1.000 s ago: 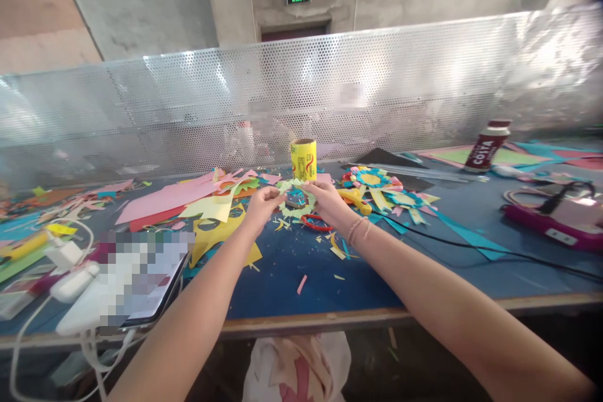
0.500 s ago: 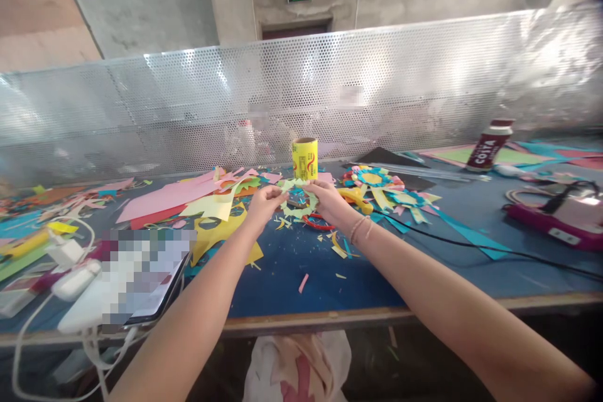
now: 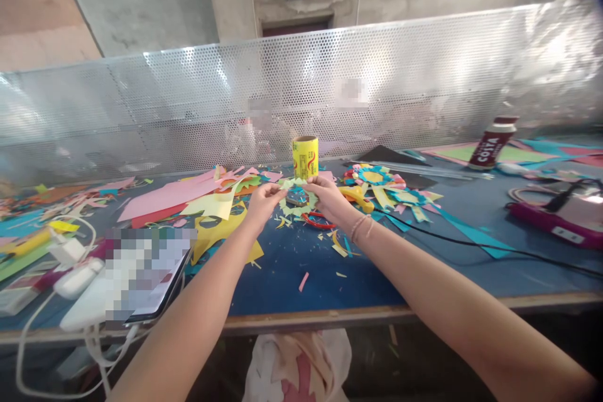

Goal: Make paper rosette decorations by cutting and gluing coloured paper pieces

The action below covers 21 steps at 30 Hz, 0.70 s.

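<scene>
Both of my hands hold a pale green jagged paper ring (image 3: 296,196) just above the blue table (image 3: 301,264), with a small dark and blue piece at its middle. My left hand (image 3: 262,202) pinches the ring's left edge. My right hand (image 3: 328,198) pinches its right edge, and a bracelet sits on that wrist. A yellow roll (image 3: 305,157) stands upright right behind the ring. Red scissor handles (image 3: 316,222) lie under my right hand.
Coloured paper sheets and scraps (image 3: 198,201) cover the table's left and middle. Finished paper rosettes (image 3: 377,183) lie to the right, beside a black cable (image 3: 471,245), a brown bottle (image 3: 490,144) and a pink device (image 3: 556,221). A tablet (image 3: 141,270) and white chargers sit near left. A perforated metal screen (image 3: 301,100) stands behind.
My hands have drawn slightly closer together on the paper ring, which looks more folded up. The view has shifted slightly.
</scene>
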{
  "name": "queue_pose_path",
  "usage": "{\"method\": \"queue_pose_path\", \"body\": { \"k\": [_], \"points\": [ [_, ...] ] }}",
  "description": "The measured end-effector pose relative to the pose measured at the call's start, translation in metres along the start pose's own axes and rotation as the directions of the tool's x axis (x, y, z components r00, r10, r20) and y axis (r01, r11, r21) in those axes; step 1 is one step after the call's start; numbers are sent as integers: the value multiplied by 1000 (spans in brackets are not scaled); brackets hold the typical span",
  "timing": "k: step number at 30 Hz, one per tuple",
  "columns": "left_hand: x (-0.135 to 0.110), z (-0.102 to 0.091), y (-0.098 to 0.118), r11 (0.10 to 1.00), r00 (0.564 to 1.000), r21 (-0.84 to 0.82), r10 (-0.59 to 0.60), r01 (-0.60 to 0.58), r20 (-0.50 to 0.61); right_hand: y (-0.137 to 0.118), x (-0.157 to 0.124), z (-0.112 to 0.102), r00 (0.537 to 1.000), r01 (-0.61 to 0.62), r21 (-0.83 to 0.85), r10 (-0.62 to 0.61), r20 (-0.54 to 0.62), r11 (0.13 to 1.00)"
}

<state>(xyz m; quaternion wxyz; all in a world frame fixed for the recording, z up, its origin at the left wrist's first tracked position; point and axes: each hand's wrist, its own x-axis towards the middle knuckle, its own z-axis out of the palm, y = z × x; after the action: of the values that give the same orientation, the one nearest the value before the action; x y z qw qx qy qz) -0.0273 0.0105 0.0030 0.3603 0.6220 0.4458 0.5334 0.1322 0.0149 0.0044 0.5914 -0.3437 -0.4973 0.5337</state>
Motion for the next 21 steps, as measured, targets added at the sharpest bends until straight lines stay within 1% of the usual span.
{"method": "queue_pose_path", "body": {
  "k": [3,11,15,19,21],
  "points": [
    [0,0,-1,1000,1000,-6,1,-1,9,-1,-1,0,1000,-1,-9,1,-11,1000],
    [1,0,-2,1000,1000,-10,-17,17,-7,1,1,-4,999,30,-51,-29,32,998],
    [1,-1,-1,1000,1000,-18,-2,2,0,1,3,-5,999,36,-73,-34,35,997],
    [0,-1,0,999,999,23,32,-32,6,1,4,-5,999,42,-126,-42,4,991],
    [0,-1,-1,997,998,42,64,-65,21,0,5,-6,998,61,-134,-57,34,989]
  ]
}}
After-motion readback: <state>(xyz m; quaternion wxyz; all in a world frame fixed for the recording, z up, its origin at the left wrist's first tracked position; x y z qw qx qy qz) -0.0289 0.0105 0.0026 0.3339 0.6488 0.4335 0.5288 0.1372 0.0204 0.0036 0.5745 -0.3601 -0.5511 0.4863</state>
